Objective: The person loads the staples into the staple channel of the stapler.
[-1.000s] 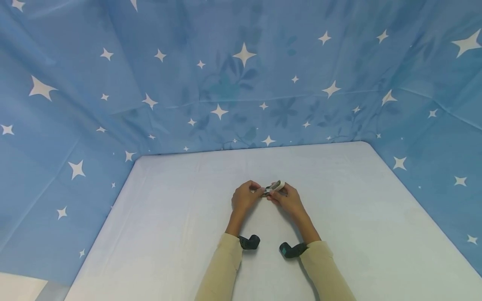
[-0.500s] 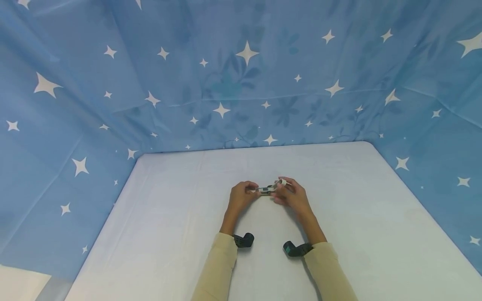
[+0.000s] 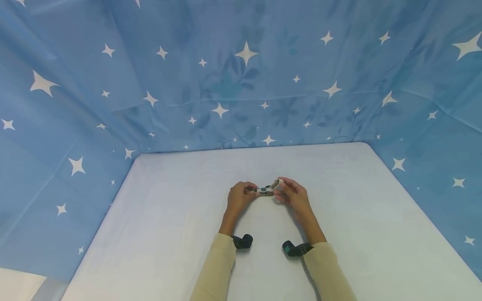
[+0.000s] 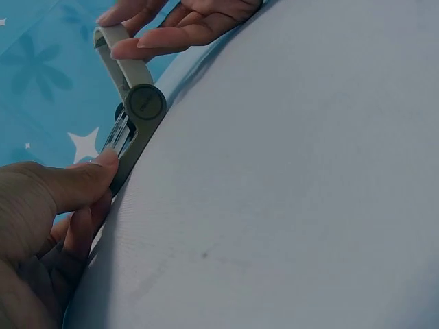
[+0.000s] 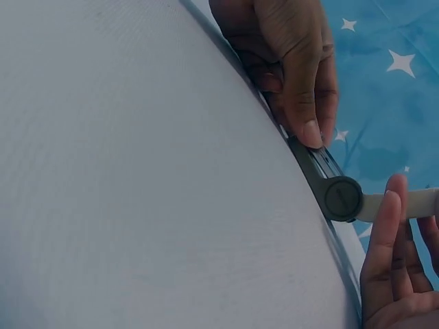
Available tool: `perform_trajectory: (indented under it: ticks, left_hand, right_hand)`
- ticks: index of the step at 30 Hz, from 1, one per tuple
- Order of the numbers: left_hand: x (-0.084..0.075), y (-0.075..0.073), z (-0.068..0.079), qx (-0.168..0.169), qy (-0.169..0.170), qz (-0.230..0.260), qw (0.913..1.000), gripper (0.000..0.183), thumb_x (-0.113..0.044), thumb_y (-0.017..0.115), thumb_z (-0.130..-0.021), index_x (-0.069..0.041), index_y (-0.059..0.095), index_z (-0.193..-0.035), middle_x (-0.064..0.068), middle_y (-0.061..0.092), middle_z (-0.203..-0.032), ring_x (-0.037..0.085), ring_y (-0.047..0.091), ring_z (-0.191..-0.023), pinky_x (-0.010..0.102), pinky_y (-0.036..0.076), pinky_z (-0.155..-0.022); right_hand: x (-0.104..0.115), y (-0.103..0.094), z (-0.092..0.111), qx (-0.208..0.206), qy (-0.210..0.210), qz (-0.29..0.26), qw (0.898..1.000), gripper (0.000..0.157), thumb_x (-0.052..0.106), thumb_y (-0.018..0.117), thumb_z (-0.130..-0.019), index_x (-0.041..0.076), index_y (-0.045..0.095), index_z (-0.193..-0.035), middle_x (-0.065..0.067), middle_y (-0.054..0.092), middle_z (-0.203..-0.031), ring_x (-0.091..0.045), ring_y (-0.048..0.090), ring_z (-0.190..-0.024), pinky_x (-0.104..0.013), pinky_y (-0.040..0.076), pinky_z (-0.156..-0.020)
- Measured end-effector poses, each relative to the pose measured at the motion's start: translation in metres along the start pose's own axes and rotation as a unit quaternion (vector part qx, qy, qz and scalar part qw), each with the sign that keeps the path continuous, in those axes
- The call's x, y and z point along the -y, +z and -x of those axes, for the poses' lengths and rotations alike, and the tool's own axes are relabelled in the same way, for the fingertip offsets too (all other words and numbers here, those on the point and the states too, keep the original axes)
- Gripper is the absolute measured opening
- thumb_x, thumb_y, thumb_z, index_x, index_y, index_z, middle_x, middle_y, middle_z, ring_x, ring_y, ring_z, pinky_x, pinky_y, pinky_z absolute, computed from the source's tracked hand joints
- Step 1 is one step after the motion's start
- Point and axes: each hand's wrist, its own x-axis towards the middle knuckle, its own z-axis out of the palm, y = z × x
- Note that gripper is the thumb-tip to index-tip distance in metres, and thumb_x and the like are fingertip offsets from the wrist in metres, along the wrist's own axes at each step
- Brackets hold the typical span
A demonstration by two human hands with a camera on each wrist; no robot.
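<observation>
A small stapler with a dark green base and a cream top cover is held low over the table, its cover swung up from the round hinge. Thumb and fingers of my left hand pinch the front end, where the metal staple channel shows. My right hand grips the raised cover between thumb and fingers. Most of the base's front tip is hidden behind the left fingers. The inside of the channel is too small to make out.
Both hands work over a white-covered table with rounded far corners. A blue star-patterned curtain hangs behind it and along both sides. Dark camera mounts sit on the wrists below tan sleeves.
The hands have drawn a little apart, left hand leftward and right hand rightward. The stapler's channel now shows more between them, and the raised cover has shifted within the right fingers.
</observation>
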Motion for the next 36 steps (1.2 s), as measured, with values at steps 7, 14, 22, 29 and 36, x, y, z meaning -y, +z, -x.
perform_trajectory:
  ticks: [7, 14, 22, 29, 36]
  left_hand:
    - [0.001, 0.003, -0.001, -0.008, -0.006, -0.025, 0.9996, 0.020, -0.025, 0.079, -0.081, -0.018, 0.075, -0.100, 0.003, 0.071, -0.101, 0.017, 0.068, -0.085, 0.034, 0.051, -0.074]
    - [0.002, 0.004, -0.001, -0.014, 0.000, -0.029, 0.9995, 0.021, -0.024, 0.080, -0.081, -0.017, 0.075, -0.100, 0.003, 0.070, -0.100, 0.017, 0.067, -0.082, 0.033, 0.051, -0.072]
    - [0.000, 0.005, 0.000, -0.012, 0.005, -0.044, 0.9990, 0.025, -0.023, 0.080, -0.081, -0.015, 0.075, -0.105, 0.005, 0.070, -0.101, 0.018, 0.068, -0.083, 0.032, 0.052, -0.072]
    - [0.000, 0.004, 0.000, -0.013, 0.005, -0.040, 0.9991, 0.027, -0.023, 0.079, -0.081, -0.014, 0.075, -0.106, 0.005, 0.071, -0.102, 0.019, 0.070, -0.085, 0.033, 0.053, -0.073]
    - [0.001, 0.002, -0.001, -0.006, 0.003, -0.033, 0.9994, 0.027, -0.024, 0.079, -0.082, -0.014, 0.074, -0.108, 0.005, 0.071, -0.103, 0.019, 0.069, -0.086, 0.035, 0.053, -0.076]
  right_hand:
    - [0.001, 0.008, -0.004, -0.003, -0.008, 0.042, 0.999, 0.050, 0.033, 0.065, -0.094, 0.004, 0.054, -0.134, -0.011, 0.058, -0.126, -0.005, 0.069, -0.081, -0.022, 0.057, -0.075]
    - [0.005, 0.014, -0.009, 0.016, -0.038, 0.115, 0.993, 0.049, 0.037, 0.067, -0.092, 0.007, 0.060, -0.129, -0.014, 0.056, -0.135, -0.005, 0.064, -0.073, -0.020, 0.056, -0.068]
    - [0.002, 0.020, -0.015, 0.042, -0.079, 0.203, 0.975, 0.032, 0.029, 0.070, -0.091, 0.008, 0.068, -0.114, -0.014, 0.064, -0.118, -0.007, 0.059, -0.061, -0.021, 0.048, -0.057]
    - [-0.001, 0.020, -0.016, 0.048, -0.079, 0.205, 0.974, 0.025, 0.018, 0.067, -0.094, 0.006, 0.068, -0.116, -0.016, 0.062, -0.124, -0.008, 0.063, -0.061, -0.021, 0.050, -0.057]
    - [0.002, 0.018, -0.017, 0.065, -0.065, 0.248, 0.964, 0.030, 0.017, 0.070, -0.091, 0.007, 0.066, -0.119, -0.018, 0.068, -0.106, -0.010, 0.063, -0.066, -0.024, 0.050, -0.059]
